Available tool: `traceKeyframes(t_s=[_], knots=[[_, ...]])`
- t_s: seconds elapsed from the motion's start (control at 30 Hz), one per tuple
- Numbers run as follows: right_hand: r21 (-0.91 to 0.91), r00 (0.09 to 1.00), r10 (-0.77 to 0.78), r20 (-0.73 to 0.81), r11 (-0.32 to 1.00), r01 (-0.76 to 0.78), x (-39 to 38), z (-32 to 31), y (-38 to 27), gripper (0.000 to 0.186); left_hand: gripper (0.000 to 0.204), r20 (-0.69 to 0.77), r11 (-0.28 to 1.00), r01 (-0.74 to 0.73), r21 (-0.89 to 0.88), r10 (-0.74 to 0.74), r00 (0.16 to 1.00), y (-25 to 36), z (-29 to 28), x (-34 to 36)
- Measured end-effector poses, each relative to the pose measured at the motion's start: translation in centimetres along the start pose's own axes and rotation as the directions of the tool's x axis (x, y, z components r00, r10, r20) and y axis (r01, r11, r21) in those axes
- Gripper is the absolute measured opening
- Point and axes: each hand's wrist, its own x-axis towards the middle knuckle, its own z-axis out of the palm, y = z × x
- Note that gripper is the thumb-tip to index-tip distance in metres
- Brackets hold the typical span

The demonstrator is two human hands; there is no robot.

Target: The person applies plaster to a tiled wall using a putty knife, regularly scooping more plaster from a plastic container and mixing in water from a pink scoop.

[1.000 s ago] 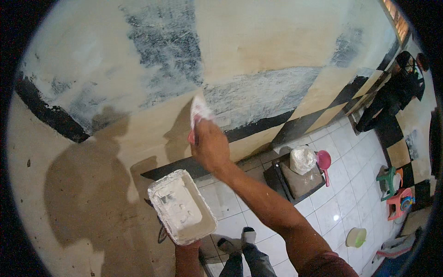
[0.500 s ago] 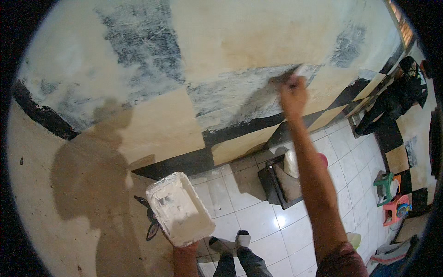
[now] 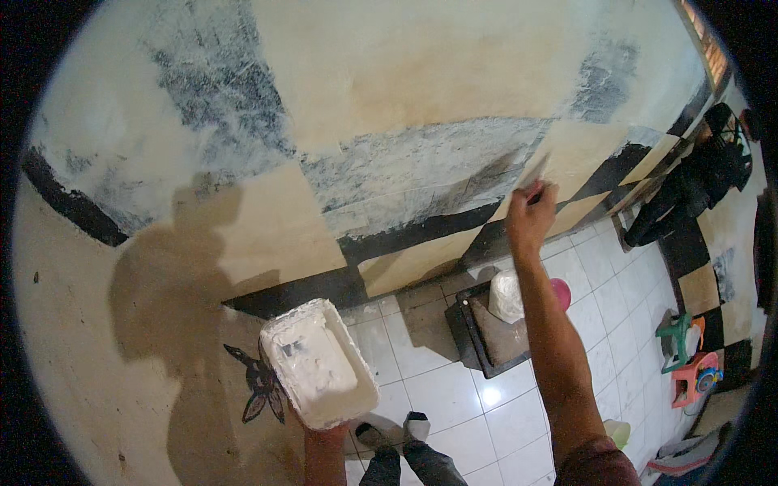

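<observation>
My left hand (image 3: 324,432) supports a white rectangular tub (image 3: 369,381) from below, its fingers mostly hidden beneath. Thick off-white paste (image 3: 320,356) fills much of the tub and cakes its rim. My right hand (image 3: 531,217) is closed round a putty knife (image 3: 541,170), whose thin blade is blurred and points up at the wall. The wall (image 3: 421,73) is cream with black squares and bands. Streaky white covers several dark patches (image 3: 438,162) left of the blade. Whether the blade touches the surface I cannot tell.
A dark box-like stand (image 3: 486,356) by the wall bears a white wrapped bundle (image 3: 506,296), with a pink round thing (image 3: 560,293) beside it. Green (image 3: 674,340) and red stools (image 3: 693,379) stand at the right. A person in dark clothes (image 3: 689,186) is farther back. White tiles (image 3: 446,397) cover the floor.
My right hand with the putty knife has moved down and slightly right, off the streaky patch toward the cream square. The tub stays in my left hand, nearly in place.
</observation>
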Motion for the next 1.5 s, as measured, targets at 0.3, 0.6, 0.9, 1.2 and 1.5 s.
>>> traceKeyframes(t_s=[0.3,0.6,0.9,1.2,1.5], knots=[[0.303,0.845,-0.439,0.306,0.886,0.351,-15.1,12.4,-11.0,0.033,0.091,-0.137,0.993,0.085,0.077,-0.074,0.988,-0.5,-0.5,-0.4],[0.470,0.907,-0.070,0.416,0.870,-0.148,-6.0,2.8,-2.7,0.017,0.090,-0.086,0.994,0.035,-0.106,-0.044,0.995,-0.4,-0.9,-0.4],[-0.088,0.979,-0.199,0.050,0.975,0.202,-2.8,8.7,-7.1,0.015,0.087,-0.303,0.991,-0.132,0.007,0.128,0.944,-1.6,-1.3,-0.6],[0.447,0.762,-0.474,0.441,0.852,0.272,-14.7,5.6,-11.5,0.019,0.068,-0.258,0.977,-0.076,0.201,0.128,0.958,-1.0,1.3,0.1],[0.003,0.985,-0.137,-0.106,0.990,0.139,0.0,3.8,2.1,0.021,0.064,-0.300,0.982,-0.131,0.140,0.168,0.939,0.0,-0.8,-1.1]])
